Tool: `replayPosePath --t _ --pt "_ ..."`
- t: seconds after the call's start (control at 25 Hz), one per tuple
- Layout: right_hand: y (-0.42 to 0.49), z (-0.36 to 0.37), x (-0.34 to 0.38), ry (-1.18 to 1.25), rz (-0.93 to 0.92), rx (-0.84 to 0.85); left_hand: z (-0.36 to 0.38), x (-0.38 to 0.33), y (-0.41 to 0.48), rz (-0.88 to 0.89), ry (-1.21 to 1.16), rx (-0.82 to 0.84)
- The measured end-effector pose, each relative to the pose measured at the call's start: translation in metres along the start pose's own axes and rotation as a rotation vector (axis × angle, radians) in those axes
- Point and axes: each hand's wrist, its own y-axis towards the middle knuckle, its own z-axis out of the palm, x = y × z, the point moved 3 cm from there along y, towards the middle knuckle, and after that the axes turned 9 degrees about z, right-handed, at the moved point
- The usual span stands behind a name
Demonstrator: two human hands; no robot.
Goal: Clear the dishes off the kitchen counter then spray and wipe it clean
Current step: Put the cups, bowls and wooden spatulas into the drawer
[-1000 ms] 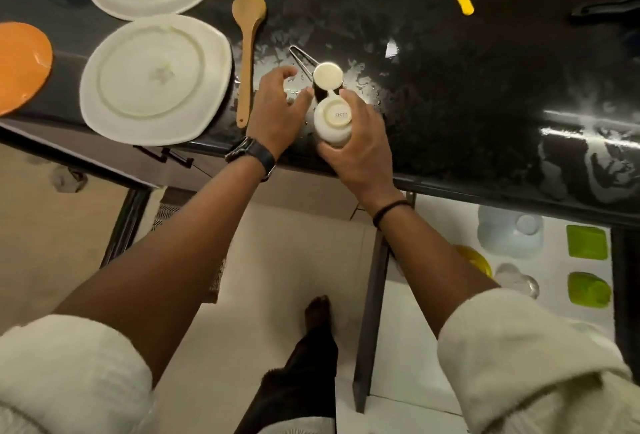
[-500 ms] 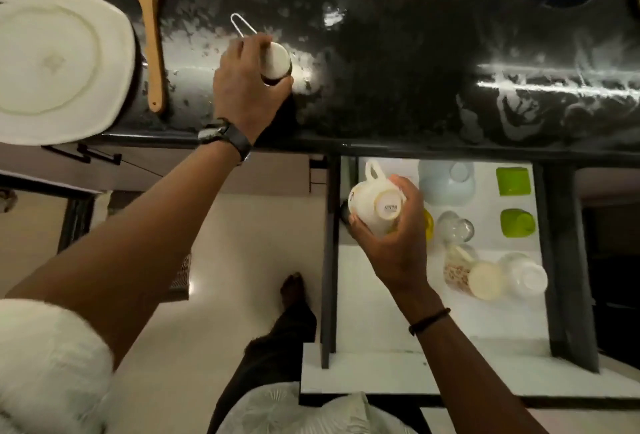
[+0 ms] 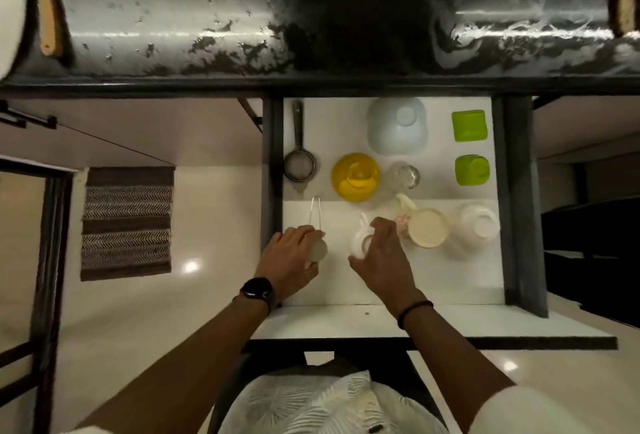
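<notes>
A person's left hand (image 3: 287, 257) clamps a wire-handled cup (image 3: 317, 251) at the drawer's (image 3: 450, 274) front left, while right hand (image 3: 381, 259) fingers curl round a mug (image 3: 357, 243) mid-drawer, below the counter (image 3: 311, 18).

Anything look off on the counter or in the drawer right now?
The counter is smeared with a pale streaky film across most of its top. A plate at far left reaches its front edge. The drawer looks orderly.

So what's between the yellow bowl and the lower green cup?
A clear glass stands between the yellow bowl and the lower green cup, in the head view.
</notes>
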Motion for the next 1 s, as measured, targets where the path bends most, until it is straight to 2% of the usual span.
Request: replayPosePath --t 0.12,0.28,0.52,0.72,1.0 --pt "0.013 0.010 0.000 -0.118 -0.024 0.006 0.015 -0.004 0.012 -0.066 0.031 0.053" --pt "0.022 0.011 -0.003 -0.136 -0.043 0.019 0.017 -0.006 0.023 -0.173 0.014 0.055" --pt "-0.009 -0.033 0.014 -0.068 -0.229 -0.051 -0.019 -0.032 0.009 -0.225 -0.080 -0.095" --pt "-0.014 -0.117 0.019 0.088 -0.170 -0.269 -0.069 -0.047 0.034 -0.101 -0.116 -0.264" --pt "0.023 -0.230 0.005 0.139 -0.123 -0.513 -0.128 -0.092 0.106 0.028 -0.141 -0.461"
